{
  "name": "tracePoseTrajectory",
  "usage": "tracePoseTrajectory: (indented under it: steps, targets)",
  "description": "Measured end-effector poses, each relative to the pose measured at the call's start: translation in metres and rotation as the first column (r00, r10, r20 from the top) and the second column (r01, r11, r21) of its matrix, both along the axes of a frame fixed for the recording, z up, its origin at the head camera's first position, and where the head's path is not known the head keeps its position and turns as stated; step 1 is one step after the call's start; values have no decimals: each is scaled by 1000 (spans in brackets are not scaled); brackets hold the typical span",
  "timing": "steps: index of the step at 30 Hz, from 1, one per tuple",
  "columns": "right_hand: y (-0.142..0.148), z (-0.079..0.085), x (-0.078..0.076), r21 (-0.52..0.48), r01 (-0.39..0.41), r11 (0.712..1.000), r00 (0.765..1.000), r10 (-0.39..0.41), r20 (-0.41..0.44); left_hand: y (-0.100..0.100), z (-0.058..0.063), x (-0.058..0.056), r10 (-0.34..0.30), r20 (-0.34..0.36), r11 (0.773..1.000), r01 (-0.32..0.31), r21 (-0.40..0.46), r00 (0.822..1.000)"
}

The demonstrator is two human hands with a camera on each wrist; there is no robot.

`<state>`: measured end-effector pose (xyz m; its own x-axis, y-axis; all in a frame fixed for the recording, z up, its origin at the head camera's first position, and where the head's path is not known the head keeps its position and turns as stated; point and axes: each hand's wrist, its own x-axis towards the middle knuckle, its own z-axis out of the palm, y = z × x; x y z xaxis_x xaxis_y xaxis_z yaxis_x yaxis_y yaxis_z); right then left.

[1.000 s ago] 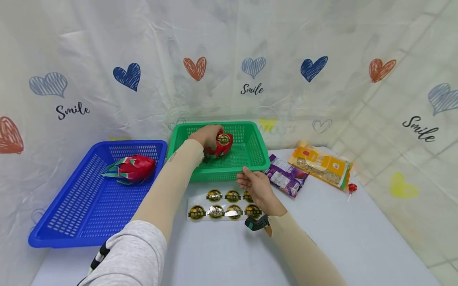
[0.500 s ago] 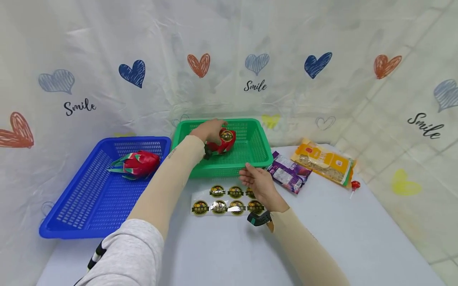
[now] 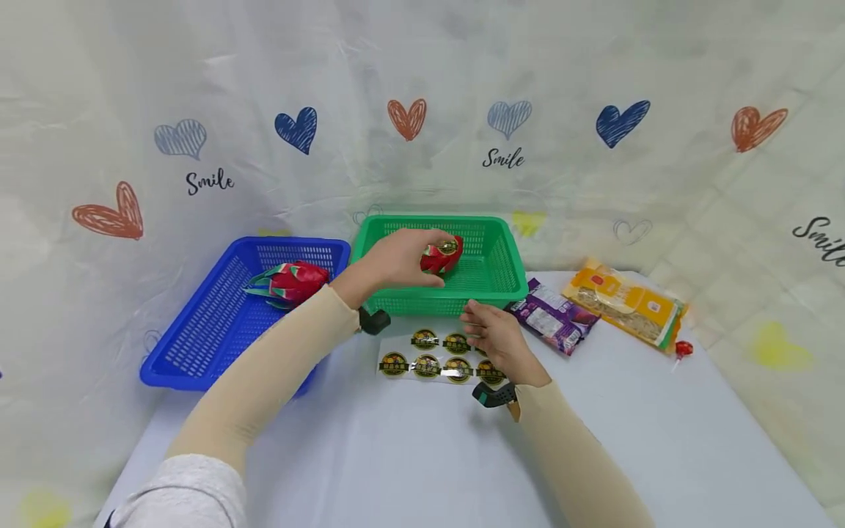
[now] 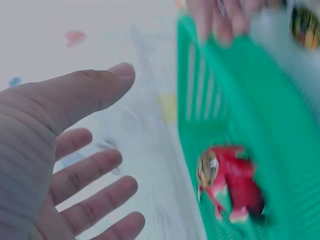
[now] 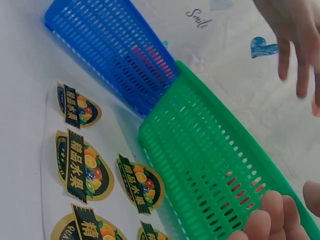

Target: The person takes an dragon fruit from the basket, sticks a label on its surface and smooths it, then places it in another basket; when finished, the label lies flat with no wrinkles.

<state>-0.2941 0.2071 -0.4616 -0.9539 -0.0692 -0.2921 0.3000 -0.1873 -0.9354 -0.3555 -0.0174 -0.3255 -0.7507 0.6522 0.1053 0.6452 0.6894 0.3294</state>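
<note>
Left hand [image 3: 401, 258] empty, fingers spread; oval red dragon fruit [image 3: 439, 259] lies to its right, inside green slotted-plastic basket [image 3: 483, 274]; left hand nearer.

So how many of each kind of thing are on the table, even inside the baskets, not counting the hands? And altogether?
Dragon fruits: 2
Baskets: 2
Bags: 2
Sticker sheet: 1
Lollipop: 1
Total: 8
</note>
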Motion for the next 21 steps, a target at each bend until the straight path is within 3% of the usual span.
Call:
tracePoseTrajectory:
  steps: [3, 6, 11, 14, 18, 21]
  targets:
    - [-1, 2, 0, 59, -20, 998, 1000, 21, -4, -22, -15, 41, -4, -3, 997, 4, 74, 1000]
    - [-6, 8, 1, 133, -24, 991, 999, 28, -24, -50, -41, 83, 16, 8, 985, -17, 170, 1000]
    - [-20, 19, 0, 284, -38, 958, 995, 61, -74, -97, -99, 148, 36, 120, 941, -74, 330, 992]
    - [-35, 30, -4, 372, -57, 926, 984, 114, -134, -121, -127, 180, 40, 238, 907, -135, 400, 970]
    - [-61, 43, -11, 483, -103, 870, 945, 236, -225, -145, -156, 208, 64, 397, 826, -272, 493, 916]
    - [-85, 49, -18, 533, -138, 835, 903, 327, -278, -162, -168, 217, 95, 494, 726, -400, 560, 864]
